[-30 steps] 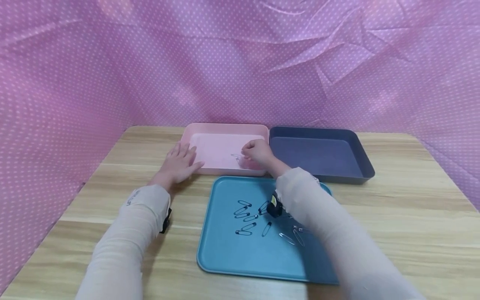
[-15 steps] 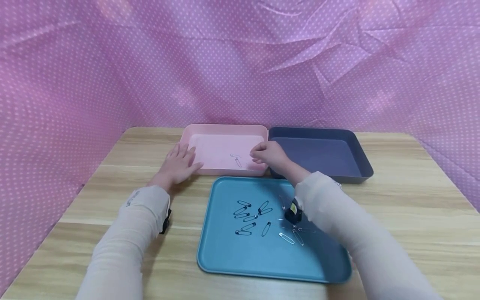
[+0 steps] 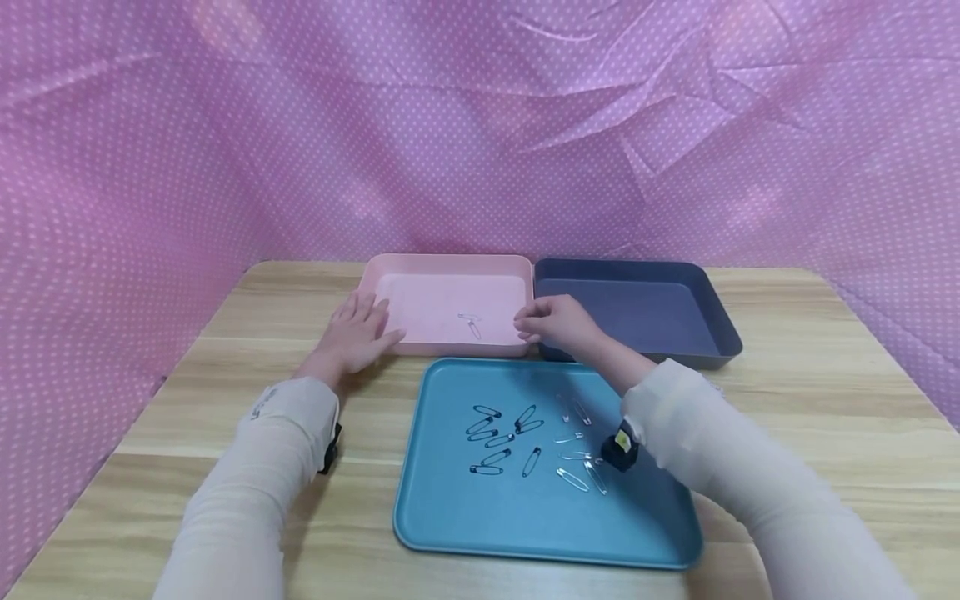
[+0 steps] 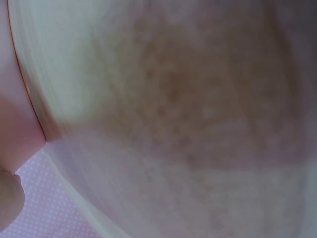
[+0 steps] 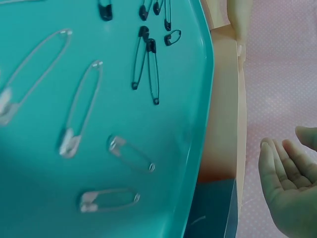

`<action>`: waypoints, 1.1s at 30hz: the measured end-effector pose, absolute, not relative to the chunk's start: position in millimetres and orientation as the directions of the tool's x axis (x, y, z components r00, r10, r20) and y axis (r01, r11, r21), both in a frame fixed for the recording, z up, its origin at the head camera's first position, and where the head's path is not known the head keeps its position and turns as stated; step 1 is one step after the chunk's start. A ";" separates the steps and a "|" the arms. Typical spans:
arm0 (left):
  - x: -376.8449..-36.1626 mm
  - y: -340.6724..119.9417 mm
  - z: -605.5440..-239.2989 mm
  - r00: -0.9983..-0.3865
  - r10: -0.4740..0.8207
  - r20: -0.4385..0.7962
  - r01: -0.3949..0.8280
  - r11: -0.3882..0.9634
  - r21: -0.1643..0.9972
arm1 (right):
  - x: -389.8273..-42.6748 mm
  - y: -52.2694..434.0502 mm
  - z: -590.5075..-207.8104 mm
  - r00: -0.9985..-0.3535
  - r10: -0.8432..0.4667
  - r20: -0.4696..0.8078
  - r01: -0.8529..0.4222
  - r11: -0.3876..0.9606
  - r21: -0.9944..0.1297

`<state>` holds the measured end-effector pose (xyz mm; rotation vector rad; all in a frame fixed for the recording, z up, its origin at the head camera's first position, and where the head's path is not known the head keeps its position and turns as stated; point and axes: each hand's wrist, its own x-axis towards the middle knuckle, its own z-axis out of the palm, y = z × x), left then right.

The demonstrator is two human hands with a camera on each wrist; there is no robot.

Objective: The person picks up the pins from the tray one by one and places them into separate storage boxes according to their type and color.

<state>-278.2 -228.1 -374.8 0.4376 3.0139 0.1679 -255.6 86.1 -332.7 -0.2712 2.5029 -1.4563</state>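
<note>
My left hand (image 3: 356, 333) rests with spread fingers at the left front corner of the pink tray (image 3: 450, 348). In that tray lie two silver safety pins (image 3: 474, 329), close together. Over the line where the pink and navy trays meet is my right hand (image 3: 558, 323). The right wrist view shows its fingers (image 5: 277, 168) loosely bent, thumb apart, nothing between them. In front, the blue tray (image 3: 540, 529) carries several black safety pins (image 3: 532, 462) on its left and several silver safety pins (image 3: 573, 479) on its right. The left wrist view is mostly blurred sleeve.
The navy tray (image 3: 637, 312) stands right of the pink one, both behind the blue tray. All are on a wooden table (image 3: 817, 400). Pink dotted cloth (image 3: 480, 150) hangs behind and at both sides. A black wrist camera (image 3: 620, 447) overhangs the blue tray's right part.
My right hand has drawn away from the pins in the pink tray, moving right toward the navy tray, and more silver pins on the blue tray show. My left hand has stayed put.
</note>
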 end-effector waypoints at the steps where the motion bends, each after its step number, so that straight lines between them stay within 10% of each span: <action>1: -278.2 -228.1 -374.8 -0.955 0.288 -0.077 0.277 0.953 0.122 | -253.9 88.6 -332.6 -0.955 -0.279 -0.103 -0.051 0.496 -0.867; 33: -277.5 -225.7 -374.5 -0.958 0.278 -0.066 0.270 0.956 0.116 | -214.8 153.8 -346.6 -0.916 -0.375 -0.141 -0.080 0.516 -0.853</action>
